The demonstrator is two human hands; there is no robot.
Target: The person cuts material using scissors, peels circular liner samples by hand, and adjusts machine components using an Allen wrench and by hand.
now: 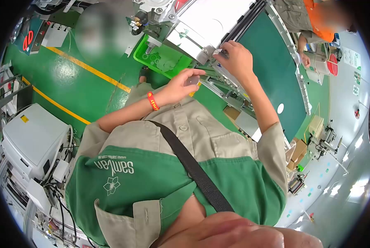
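Observation:
My left hand (177, 87), with a red band at the wrist, is curled with thumb and fingers around a greyish, see-through disc (191, 80). It is near the front of a bright green tray (139, 53) that holds several clear round pieces. My right hand (238, 62) is at the near corner of the green conveyor belt (271, 62), beside a white machine plate (205, 22). Its fingers are pinched around a small piece, partly white and partly dark, that I cannot make out. A white round piece (280, 108) lies on the belt.
A co-worker's hand (305, 60) is beyond the belt's metal side rail (304, 93). On the left stand a grey-white machine (34, 136) and cables. Yellow lines (87, 68) cross the green floor. Cardboard boxes (298, 153) are at the right.

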